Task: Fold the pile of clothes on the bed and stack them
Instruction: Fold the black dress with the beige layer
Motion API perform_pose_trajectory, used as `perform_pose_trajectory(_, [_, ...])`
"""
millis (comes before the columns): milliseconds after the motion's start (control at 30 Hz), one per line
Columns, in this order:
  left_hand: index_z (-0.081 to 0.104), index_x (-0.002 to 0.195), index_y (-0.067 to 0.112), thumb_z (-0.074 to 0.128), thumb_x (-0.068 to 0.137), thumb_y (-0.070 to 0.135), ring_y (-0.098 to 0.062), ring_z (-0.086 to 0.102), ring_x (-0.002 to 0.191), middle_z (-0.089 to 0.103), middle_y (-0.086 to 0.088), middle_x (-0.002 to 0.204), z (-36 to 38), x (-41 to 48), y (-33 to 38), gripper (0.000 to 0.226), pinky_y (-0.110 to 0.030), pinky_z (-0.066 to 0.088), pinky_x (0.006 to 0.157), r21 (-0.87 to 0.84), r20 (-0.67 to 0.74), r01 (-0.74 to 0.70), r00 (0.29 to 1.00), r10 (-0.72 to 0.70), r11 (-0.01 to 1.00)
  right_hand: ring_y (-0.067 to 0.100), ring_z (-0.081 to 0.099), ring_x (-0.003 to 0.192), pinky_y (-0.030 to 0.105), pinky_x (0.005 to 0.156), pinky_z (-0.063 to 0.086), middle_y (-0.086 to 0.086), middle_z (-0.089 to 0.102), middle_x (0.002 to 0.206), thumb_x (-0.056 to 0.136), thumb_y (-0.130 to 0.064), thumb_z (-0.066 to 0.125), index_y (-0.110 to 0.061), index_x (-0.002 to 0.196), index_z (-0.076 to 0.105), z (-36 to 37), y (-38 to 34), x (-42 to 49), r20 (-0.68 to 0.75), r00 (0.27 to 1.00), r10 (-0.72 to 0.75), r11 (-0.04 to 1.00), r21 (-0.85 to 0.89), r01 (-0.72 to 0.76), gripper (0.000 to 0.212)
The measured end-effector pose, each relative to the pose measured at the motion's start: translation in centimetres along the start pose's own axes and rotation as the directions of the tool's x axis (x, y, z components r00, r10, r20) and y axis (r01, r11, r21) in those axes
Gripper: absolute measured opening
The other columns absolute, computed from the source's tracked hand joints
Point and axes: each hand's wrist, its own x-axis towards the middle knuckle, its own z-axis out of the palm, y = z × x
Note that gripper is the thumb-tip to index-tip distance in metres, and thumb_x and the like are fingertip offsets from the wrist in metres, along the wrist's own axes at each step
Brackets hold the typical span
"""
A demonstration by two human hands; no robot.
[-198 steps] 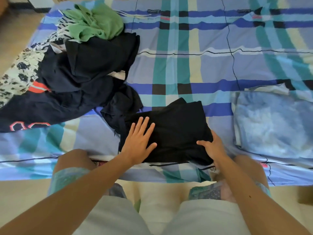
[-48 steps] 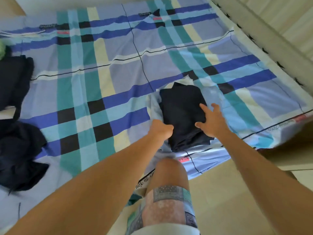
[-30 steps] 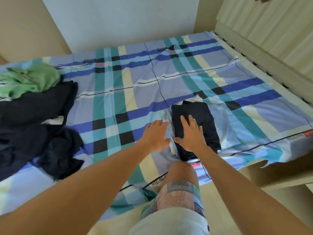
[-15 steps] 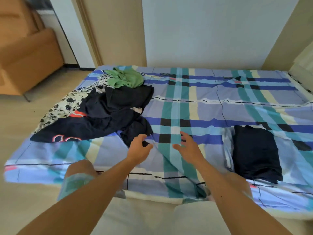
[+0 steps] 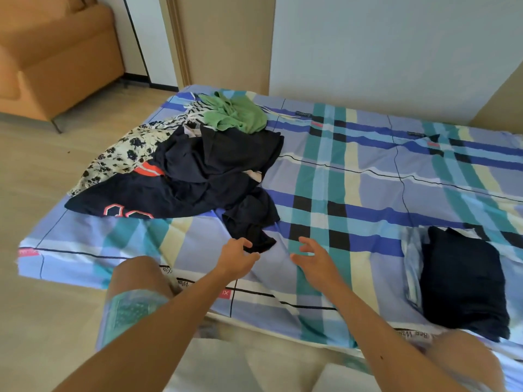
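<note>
A loose pile of clothes [image 5: 203, 165] lies on the left part of the bed: dark navy garments, a green one [image 5: 235, 113] at the back, a floral one [image 5: 124, 154] at the left edge. A dark garment's tip [image 5: 252, 222] trails toward me. My left hand [image 5: 236, 257] hovers at that tip with fingers loosely curled, holding nothing. My right hand [image 5: 314, 257] is open just to the right, above the sheet. At the right, a folded dark garment [image 5: 464, 278] rests on a folded light blue one [image 5: 411, 267].
The bed [image 5: 368, 176] wears a blue, teal and yellow plaid sheet, with my knees against its near edge. An orange armchair [image 5: 51, 58] stands on the floor at the far left. A wall and door frame run behind the bed.
My hands left the folded dark garment on the stack at the right and swung left toward the pile. The view turned left with them.
</note>
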Motion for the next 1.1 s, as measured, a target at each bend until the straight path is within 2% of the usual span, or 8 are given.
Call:
perform_pose_trajectory(133, [0.056, 0.130, 0.015, 0.064, 0.091, 0.034, -0.032, 0.040, 0.126, 0.044, -0.013, 0.135, 0.8, 2.4, -1.4, 0.044, -0.037, 0.038, 0.105, 0.089, 0.001, 0.017, 1.000, -0.017, 0.996, 0.010, 0.059, 0.099, 0.019, 0.068, 0.043, -0.002, 0.054, 0.129, 0.092, -0.023, 0.068, -0.026, 0.138, 0.049, 1.2, 1.2, 0.9, 0.018, 0.998, 0.059, 0.997, 0.051, -0.060, 0.050])
perform_pose_trajectory(267, [0.055, 0.133, 0.017, 0.063, 0.090, 0.033, -0.031, 0.029, 0.134, 0.038, -0.011, 0.143, -1.0, 6.7, -1.9, 0.046, -0.041, 0.035, 0.110, 0.222, -0.116, -0.032, 0.992, 0.059, 0.974, 0.001, 0.057, 0.102, 0.016, 0.069, 0.042, -0.007, 0.054, 0.126, 0.093, -0.026, 0.066, -0.031, 0.136, 0.048, 1.5, 2.5, 1.4, 0.058, 0.996, 0.072, 0.996, 0.051, -0.074, 0.047])
perform_pose_trajectory(433, [0.055, 0.132, 0.021, 0.062, 0.089, 0.032, -0.032, 0.013, 0.145, 0.026, -0.012, 0.154, -4.1, 11.6, -1.4, 0.045, -0.047, 0.036, 0.109, 0.404, -0.163, -0.064, 0.976, 0.141, 0.913, 0.007, 0.057, 0.109, 0.022, 0.077, 0.044, -0.009, 0.055, 0.127, 0.094, -0.029, 0.066, -0.032, 0.135, 0.050, 1.3, 2.4, 2.9, 0.043, 0.993, 0.109, 0.991, 0.069, -0.111, 0.044])
perform_pose_trajectory(633, [0.054, 0.128, 0.025, 0.056, 0.091, 0.032, -0.040, -0.011, 0.151, -0.002, -0.018, 0.165, -7.8, 16.1, -0.6, 0.038, -0.051, 0.014, 0.120, 0.767, -0.164, -0.030, 0.956, 0.242, 0.640, 0.000, 0.056, 0.110, 0.017, 0.076, 0.043, -0.015, 0.054, 0.127, 0.093, -0.032, 0.066, -0.036, 0.133, 0.051, 1.7, 2.5, 3.6, 0.075, 0.992, 0.104, 0.992, 0.063, -0.109, 0.043])
perform_pose_trajectory(800, [0.058, 0.125, 0.019, 0.055, 0.093, 0.030, -0.047, -0.020, 0.147, -0.013, -0.020, 0.164, -12.9, 19.7, -1.2, 0.034, -0.058, 0.009, 0.119, 0.877, -0.160, 0.147, 0.987, -0.012, 0.458, 0.002, 0.057, 0.108, 0.022, 0.082, 0.045, -0.014, 0.053, 0.130, 0.094, -0.036, 0.066, -0.035, 0.133, 0.051, 0.8, 3.0, 3.0, 0.060, 0.990, 0.127, 0.991, 0.021, -0.129, 0.041])
perform_pose_trajectory(933, [0.053, 0.136, 0.015, 0.055, 0.094, 0.027, -0.042, 0.005, 0.149, 0.017, -0.010, 0.162, -15.1, 21.0, -2.5, 0.044, -0.053, 0.022, 0.117, 0.876, -0.054, 0.131, 0.983, -0.176, 0.464, 0.008, 0.058, 0.111, 0.028, 0.088, 0.049, -0.011, 0.053, 0.131, 0.093, -0.036, 0.066, -0.036, 0.129, 0.052, 0.1, 2.9, 2.6, 0.031, 0.989, 0.144, 0.989, 0.020, -0.145, 0.039])
perform_pose_trajectory(1000, [0.052, 0.137, 0.013, 0.052, 0.097, 0.038, -0.037, 0.019, 0.144, 0.033, -0.006, 0.153, -15.8, 20.7, -2.7, 0.047, -0.050, 0.028, 0.114, 0.868, -0.022, 0.089, 0.990, -0.140, 0.489, 0.013, 0.058, 0.114, 0.039, 0.098, 0.051, -0.009, 0.055, 0.131, 0.093, -0.036, 0.066, -0.035, 0.129, 0.052, -0.1, 2.8, 2.7, 0.009, 0.988, 0.155, 0.987, 0.033, -0.156, 0.038])
perform_pose_trajectory(1100, [0.052, 0.136, 0.010, 0.047, 0.099, 0.049, -0.037, 0.023, 0.142, 0.030, -0.003, 0.157, -16.2, 19.1, -2.0, 0.054, -0.049, 0.029, 0.112, 0.793, 0.022, 0.015, 0.998, -0.054, 0.609, 0.015, 0.058, 0.114, 0.044, 0.101, 0.050, -0.008, 0.056, 0.128, 0.094, -0.038, 0.064, -0.036, 0.129, 0.053, 0.3, 2.1, 2.4, -0.007, 0.987, 0.160, 0.985, 0.061, -0.160, 0.036])
